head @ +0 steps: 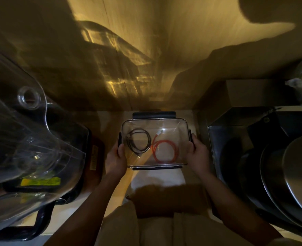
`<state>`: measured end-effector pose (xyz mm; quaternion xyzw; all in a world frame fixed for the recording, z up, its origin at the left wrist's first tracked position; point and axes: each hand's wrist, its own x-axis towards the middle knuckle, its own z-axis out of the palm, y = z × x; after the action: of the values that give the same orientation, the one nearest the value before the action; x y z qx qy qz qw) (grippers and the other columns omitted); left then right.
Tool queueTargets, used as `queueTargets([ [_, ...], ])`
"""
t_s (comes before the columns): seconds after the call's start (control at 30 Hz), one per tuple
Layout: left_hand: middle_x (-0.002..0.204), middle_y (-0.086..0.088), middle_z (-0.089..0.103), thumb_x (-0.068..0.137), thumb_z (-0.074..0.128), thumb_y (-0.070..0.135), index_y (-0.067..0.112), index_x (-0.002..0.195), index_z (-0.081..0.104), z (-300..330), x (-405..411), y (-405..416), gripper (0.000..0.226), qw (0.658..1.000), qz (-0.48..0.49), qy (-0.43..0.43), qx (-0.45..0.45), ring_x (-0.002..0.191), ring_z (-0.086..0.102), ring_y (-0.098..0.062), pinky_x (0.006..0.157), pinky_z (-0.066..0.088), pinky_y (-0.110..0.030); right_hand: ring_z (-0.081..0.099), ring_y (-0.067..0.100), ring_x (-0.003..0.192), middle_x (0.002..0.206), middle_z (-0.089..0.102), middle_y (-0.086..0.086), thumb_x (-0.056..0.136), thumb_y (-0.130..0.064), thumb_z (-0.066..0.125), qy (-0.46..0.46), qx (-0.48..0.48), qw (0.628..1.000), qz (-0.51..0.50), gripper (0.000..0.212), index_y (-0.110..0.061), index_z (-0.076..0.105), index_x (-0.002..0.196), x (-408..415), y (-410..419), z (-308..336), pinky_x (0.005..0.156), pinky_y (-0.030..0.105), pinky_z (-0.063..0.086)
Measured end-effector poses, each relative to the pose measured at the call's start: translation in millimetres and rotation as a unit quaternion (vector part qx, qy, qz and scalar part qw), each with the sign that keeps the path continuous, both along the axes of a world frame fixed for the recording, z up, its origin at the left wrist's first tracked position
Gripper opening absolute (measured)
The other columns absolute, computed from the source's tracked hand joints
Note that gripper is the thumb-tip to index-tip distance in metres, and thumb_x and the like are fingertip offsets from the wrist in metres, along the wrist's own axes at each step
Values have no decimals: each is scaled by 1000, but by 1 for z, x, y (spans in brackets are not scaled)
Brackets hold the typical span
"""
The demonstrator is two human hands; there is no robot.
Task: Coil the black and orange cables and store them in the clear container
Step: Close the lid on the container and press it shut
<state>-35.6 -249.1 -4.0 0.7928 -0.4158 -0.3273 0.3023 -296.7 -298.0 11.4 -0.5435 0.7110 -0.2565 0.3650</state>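
The clear container (175, 124) with dark latches sits in the middle of the view, low against a wooden wall. Inside it on the left lies the coiled black cable (139, 140). To its right lies the coiled orange cable (165, 151), whose white plug end points up toward the back. My left hand (115, 159) grips the container's left side at the latch. My right hand (198, 154) grips its right side at the other latch. A clear lid seems to cover the container, but I cannot be sure.
A large clear plastic appliance jug (22, 139) on a black base crowds the left. Stacked metal pots and pans (288, 174) and a steel box (235, 125) fill the right. A brown box (253, 95) stands behind them. The light is dim and yellow.
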Motion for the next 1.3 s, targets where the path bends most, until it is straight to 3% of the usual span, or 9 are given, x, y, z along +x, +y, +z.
queueTargets([
  [0.17,93,-9,65,105,40,25,8,114,64,1,6,-3,31,997,6,77,19,85,59,-22,71,43,-30,58,15,106,113,66,4,102,-12,46,-58,46,997,-14,36,-17,56,136,-6,-7,-3,81,24,44],
  [0.33,97,-7,65,105,41,27,9,116,64,5,7,-4,31,991,27,130,35,93,60,-23,77,46,-32,62,21,106,111,67,3,101,-15,49,-77,84,993,-15,33,-21,59,132,-13,-13,-8,72,22,49],
  [0.47,98,-9,65,105,41,26,9,118,63,6,8,-5,31,989,26,143,36,95,61,-25,82,49,-37,62,25,112,117,67,7,101,-17,49,-82,116,989,-26,34,-21,59,133,-12,-18,-8,94,45,55],
  [0.57,105,-11,66,105,41,25,11,123,62,7,8,-6,32,988,25,148,37,98,61,-24,88,50,-41,63,24,107,112,68,5,100,-17,49,-76,125,989,-25,31,-20,62,128,-12,-22,-7,94,49,54],
  [0.9,99,-9,65,105,41,26,9,119,63,4,9,-6,32,990,13,136,29,93,60,-22,75,46,-31,66,23,95,96,69,3,100,-14,45,-84,146,986,-22,26,-29,63,90,-8,-27,-6,86,44,57],
  [1.03,91,-2,65,104,41,29,13,115,64,2,11,-6,30,991,-3,126,34,89,62,-20,67,45,-28,64,26,101,103,69,8,101,-14,45,-92,144,985,-16,26,-22,66,114,-10,-28,-3,91,46,56],
  [1.13,80,4,62,104,39,32,19,107,60,-2,12,-3,25,998,-41,27,24,82,65,-25,58,41,-26,62,24,105,96,63,-6,103,-14,42,-83,125,989,3,30,-22,59,126,-8,-23,-3,70,26,52],
  [1.2,83,12,61,104,38,32,29,113,54,-1,9,-2,19,998,-59,-36,15,83,66,-21,57,40,-24,59,20,109,108,60,-8,101,-12,44,-61,105,992,26,39,-20,48,138,-3,-16,-2,65,13,44],
  [1.3,139,3,54,103,38,33,33,148,30,-1,4,1,46,993,-96,-73,-17,125,50,-16,95,47,-36,36,20,140,153,36,3,93,-5,56,-8,41,997,66,69,-11,25,154,0,-10,-3,107,14,33],
])
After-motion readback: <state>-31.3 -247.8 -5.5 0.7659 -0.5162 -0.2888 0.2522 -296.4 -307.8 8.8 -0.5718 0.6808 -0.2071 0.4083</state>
